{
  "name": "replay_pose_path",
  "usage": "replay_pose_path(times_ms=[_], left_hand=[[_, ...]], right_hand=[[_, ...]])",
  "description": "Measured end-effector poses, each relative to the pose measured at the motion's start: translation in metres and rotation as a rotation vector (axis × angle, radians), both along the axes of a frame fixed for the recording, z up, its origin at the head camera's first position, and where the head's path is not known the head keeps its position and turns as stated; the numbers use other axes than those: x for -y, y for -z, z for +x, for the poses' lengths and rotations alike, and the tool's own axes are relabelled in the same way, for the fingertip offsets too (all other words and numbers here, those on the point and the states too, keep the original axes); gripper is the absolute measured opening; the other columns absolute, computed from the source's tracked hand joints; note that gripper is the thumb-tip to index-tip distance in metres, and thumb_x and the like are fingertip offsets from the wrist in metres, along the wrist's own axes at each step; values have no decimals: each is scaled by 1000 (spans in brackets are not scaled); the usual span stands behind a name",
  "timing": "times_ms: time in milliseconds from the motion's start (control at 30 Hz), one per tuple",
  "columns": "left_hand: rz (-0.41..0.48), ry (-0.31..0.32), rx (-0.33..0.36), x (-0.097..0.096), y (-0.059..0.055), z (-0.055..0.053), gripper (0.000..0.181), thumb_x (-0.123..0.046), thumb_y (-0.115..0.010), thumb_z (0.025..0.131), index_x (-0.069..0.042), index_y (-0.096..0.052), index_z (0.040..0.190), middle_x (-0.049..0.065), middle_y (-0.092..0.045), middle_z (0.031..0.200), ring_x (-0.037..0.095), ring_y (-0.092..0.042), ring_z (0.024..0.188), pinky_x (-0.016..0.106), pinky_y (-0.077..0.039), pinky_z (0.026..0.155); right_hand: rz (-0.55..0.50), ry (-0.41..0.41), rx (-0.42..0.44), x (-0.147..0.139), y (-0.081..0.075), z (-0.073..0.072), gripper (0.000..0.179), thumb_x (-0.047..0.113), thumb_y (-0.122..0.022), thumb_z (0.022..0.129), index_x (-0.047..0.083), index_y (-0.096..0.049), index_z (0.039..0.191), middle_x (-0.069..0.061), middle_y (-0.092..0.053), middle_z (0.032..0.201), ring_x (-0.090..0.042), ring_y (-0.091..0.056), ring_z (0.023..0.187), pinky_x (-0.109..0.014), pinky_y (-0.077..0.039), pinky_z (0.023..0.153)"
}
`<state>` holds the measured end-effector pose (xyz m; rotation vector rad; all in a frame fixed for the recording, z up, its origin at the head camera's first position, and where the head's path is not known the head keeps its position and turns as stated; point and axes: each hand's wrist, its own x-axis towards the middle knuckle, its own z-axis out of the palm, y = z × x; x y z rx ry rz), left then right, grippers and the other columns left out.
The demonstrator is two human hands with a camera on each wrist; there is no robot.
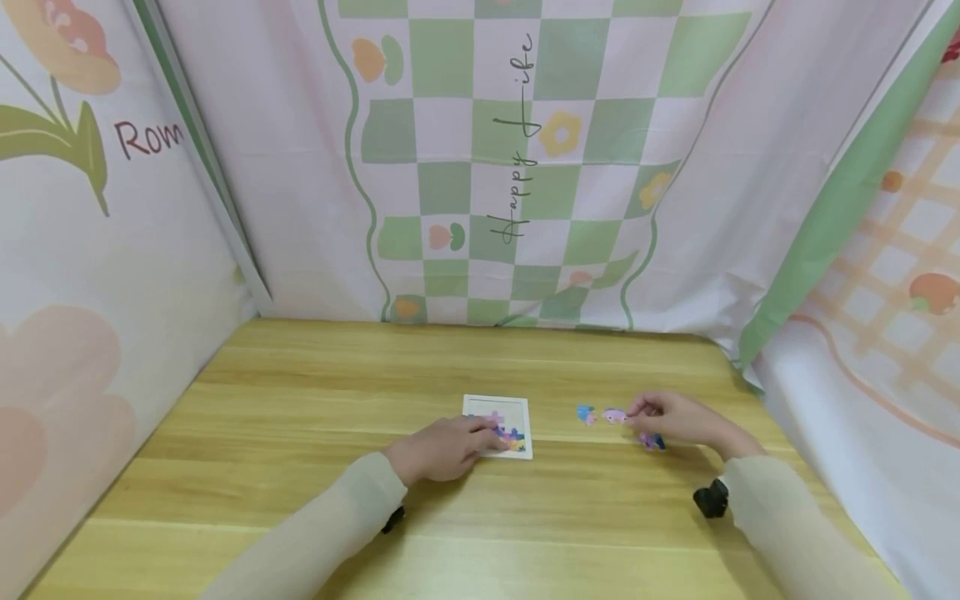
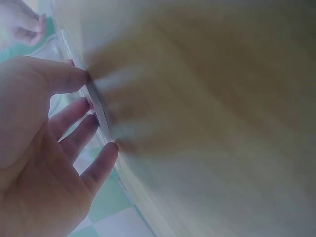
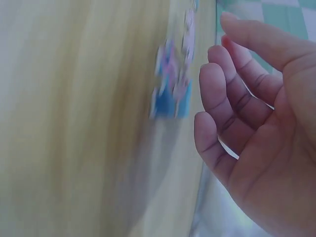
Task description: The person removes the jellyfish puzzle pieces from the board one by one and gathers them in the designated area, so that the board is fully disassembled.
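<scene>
A white-framed jigsaw puzzle tray lies on the table, with several colourful pieces set in its lower part. My left hand rests on the tray's left side; in the left wrist view, its thumb and fingertips touch along the tray's edge. To the tray's right, my right hand hovers with bent fingers over loose puzzle pieces. Its fingertips are right at a pink piece. A blue and pink piece lies left of that, and a purple and blue one sits below the hand. Nothing shows between the right thumb and fingers.
The wooden table runs back to a hanging curtain with green checks. Printed cloth closes off the left side, and more cloth hangs on the right. Black wrist mounts sit under the sleeves.
</scene>
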<state>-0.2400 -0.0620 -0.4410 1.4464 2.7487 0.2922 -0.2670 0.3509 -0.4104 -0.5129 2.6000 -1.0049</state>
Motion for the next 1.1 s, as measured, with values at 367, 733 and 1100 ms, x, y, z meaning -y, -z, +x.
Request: replay_pose_path(times_ms=[367, 733, 1100], left_hand=[[-25, -47, 39, -2, 2, 0, 24, -14, -45, 108, -14, -56, 129, 10, -41, 156, 27, -45, 138, 40, -40, 111], [26, 1, 29, 3, -2, 1, 23, -12, -51, 105, -17, -60, 126, 11, -44, 153, 29, -50, 134, 43, -46, 105], [-35, 17, -103, 10, -2, 2, 37, -16, -57, 104, -22, -57, 140, 15, -54, 138, 30, -58, 121, 41, -50, 100]], right_hand=[[61, -65, -25, 53, -1, -15, 22, 32, -67, 98, 12, -67, 104, -5, -66, 96, -21, -60, 76, -32, -53, 61], [46, -223, -77, 110, 1, -24, 14, 26, -69, 96, 14, -69, 102, 1, -67, 91, -17, -62, 81, -35, -52, 74], [38, -274, -64, 153, 6, -24, 21, 25, -71, 95, 13, -72, 112, 4, -70, 99, -14, -64, 92, -36, -55, 82]])
